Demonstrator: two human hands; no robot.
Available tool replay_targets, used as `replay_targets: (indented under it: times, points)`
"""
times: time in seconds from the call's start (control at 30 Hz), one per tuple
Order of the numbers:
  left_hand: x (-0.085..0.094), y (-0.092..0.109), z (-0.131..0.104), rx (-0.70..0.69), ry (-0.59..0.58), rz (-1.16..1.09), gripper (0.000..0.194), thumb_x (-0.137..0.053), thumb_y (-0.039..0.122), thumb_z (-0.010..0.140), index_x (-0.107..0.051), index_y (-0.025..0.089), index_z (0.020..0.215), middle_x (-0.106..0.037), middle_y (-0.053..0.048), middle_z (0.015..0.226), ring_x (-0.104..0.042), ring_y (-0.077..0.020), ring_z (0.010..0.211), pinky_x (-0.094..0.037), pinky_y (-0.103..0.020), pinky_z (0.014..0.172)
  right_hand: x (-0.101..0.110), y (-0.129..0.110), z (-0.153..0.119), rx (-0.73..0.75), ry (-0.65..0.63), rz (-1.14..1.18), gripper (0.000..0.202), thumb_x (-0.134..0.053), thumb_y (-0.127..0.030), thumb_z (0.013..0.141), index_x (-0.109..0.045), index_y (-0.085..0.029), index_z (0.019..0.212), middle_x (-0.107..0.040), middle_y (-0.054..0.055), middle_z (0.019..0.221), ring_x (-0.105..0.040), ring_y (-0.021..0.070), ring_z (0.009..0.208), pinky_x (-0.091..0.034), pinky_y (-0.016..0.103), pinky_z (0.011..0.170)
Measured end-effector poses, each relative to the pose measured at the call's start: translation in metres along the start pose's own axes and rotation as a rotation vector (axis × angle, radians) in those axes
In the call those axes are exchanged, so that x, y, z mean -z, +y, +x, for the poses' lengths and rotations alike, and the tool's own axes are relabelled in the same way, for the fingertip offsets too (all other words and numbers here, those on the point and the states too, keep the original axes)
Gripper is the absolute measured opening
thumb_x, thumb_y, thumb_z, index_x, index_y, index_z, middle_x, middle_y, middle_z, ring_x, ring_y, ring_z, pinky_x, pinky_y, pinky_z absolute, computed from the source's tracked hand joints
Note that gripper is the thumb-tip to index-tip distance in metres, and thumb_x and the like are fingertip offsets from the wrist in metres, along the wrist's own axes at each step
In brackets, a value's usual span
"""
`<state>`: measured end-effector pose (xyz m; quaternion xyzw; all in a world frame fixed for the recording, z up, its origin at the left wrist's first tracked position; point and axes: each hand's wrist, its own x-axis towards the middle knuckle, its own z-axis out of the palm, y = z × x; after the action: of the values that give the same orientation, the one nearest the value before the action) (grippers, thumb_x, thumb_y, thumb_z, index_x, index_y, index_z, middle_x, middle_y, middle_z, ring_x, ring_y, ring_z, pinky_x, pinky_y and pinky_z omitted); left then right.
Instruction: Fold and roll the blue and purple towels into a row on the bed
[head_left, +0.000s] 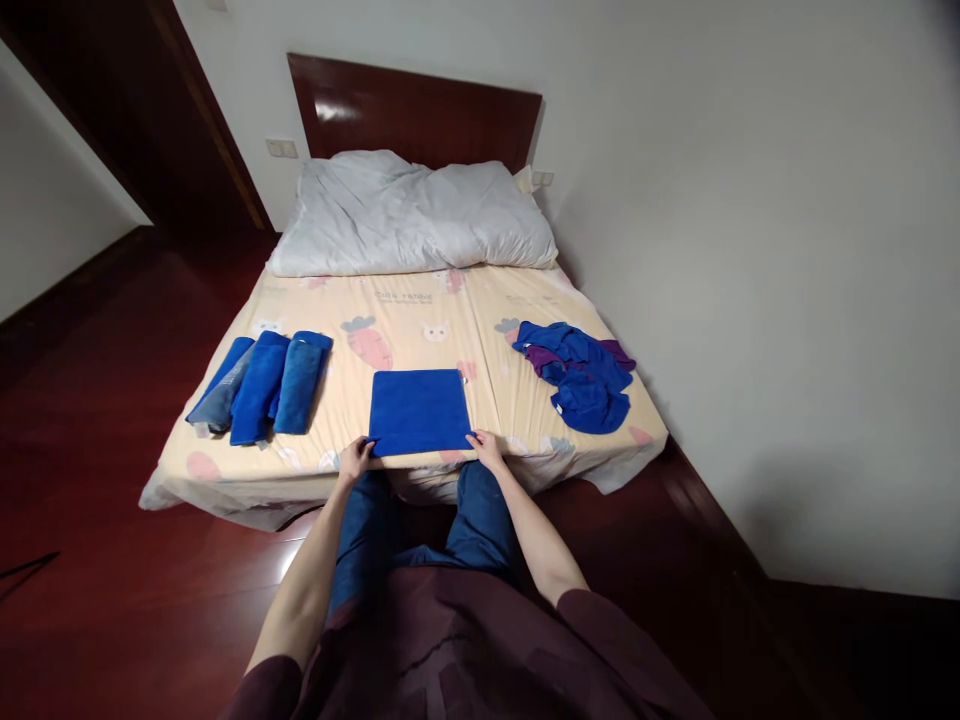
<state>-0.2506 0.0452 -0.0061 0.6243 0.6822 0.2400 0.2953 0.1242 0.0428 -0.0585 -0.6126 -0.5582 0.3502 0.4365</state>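
Observation:
A blue towel (418, 405) lies flat on the bed's near edge, its front strip turned up in a narrow fold. At the towel's near left corner, my left hand (355, 460) pinches the folded edge. My right hand (486, 449) grips the near right corner the same way. To the left rest several rolled or folded blue towels (259, 388), side by side. On the right sits a loose, crumpled heap of blue and purple cloths (581, 375).
The bed (480, 340) has a cream sheet printed with carrots and cats. A white quilt (420, 215) is bunched against the dark wooden headboard (416, 110). A wall (787, 250) runs along the right side. Dark red floor (97, 420) surrounds the bed.

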Motion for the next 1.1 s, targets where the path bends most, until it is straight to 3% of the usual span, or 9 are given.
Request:
replay_targets:
  times: [0.17, 0.3, 0.57, 0.8, 0.97, 1.1]
  points:
    - [0.000, 0.000, 0.002, 0.037, 0.002, 0.022, 0.028, -0.050, 0.041, 0.093, -0.070, 0.021, 0.095, -0.076, -0.004, 0.090, -0.071, -0.0211, 0.088, -0.050, -0.027, 0.077, -0.006, -0.006, 0.009, -0.070, 0.021, -0.062, 0.054, -0.053, -0.072, 0.079, -0.035, -0.027, 0.055, -0.038, -0.005, 0.050, -0.041, 0.0141, 0.051, -0.036, 0.025, 0.050]
    - [-0.001, 0.001, 0.006, 0.082, 0.016, 0.049, 0.028, -0.050, 0.042, 0.095, -0.069, 0.021, 0.097, -0.077, -0.006, 0.096, -0.072, -0.0222, 0.094, -0.050, -0.027, 0.079, -0.007, -0.013, 0.012, -0.117, 0.031, -0.128, 0.056, -0.053, -0.072, 0.079, -0.031, -0.027, 0.052, -0.032, -0.006, 0.047, -0.036, 0.0134, 0.050, -0.029, 0.025, 0.050]
    - [-0.009, 0.005, 0.007, 0.187, 0.018, 0.122, 0.031, -0.045, 0.042, 0.102, -0.066, 0.023, 0.114, -0.076, -0.009, 0.108, -0.071, -0.0244, 0.105, -0.049, -0.029, 0.083, -0.008, -0.020, 0.008, -0.194, 0.063, -0.249, 0.053, -0.051, -0.064, 0.086, -0.037, -0.026, 0.052, -0.040, -0.004, 0.049, -0.040, 0.0144, 0.052, -0.028, 0.026, 0.053]
    - [-0.005, 0.006, 0.010, 0.204, -0.004, 0.178, 0.028, -0.048, 0.039, 0.101, -0.069, 0.022, 0.105, -0.077, -0.009, 0.107, -0.071, -0.0235, 0.105, -0.049, -0.028, 0.083, -0.014, -0.028, 0.006, -0.277, 0.161, -0.383, 0.044, -0.058, -0.046, 0.087, -0.048, -0.023, 0.051, -0.055, 0.001, 0.052, -0.045, 0.0146, 0.054, -0.023, 0.026, 0.054]
    - [-0.005, 0.010, 0.009, 0.209, -0.008, 0.213, 0.033, -0.045, 0.042, 0.101, -0.069, 0.020, 0.106, -0.076, -0.013, 0.108, -0.071, -0.0278, 0.106, -0.051, -0.033, 0.084, -0.014, -0.027, 0.007, -0.315, 0.173, -0.414, 0.040, -0.061, -0.042, 0.087, -0.059, -0.023, 0.052, -0.064, 0.005, 0.057, -0.054, 0.0163, 0.056, -0.027, 0.026, 0.054]
    - [-0.008, 0.022, 0.005, 0.187, 0.004, 0.255, 0.034, -0.043, 0.040, 0.101, -0.065, 0.019, 0.116, -0.074, -0.017, 0.111, -0.070, -0.0319, 0.107, -0.052, -0.040, 0.085, -0.013, -0.030, 0.017, -0.327, 0.167, -0.414, 0.038, -0.066, -0.039, 0.086, -0.062, -0.024, 0.051, -0.063, 0.006, 0.053, -0.061, 0.0194, 0.058, -0.035, 0.027, 0.056]
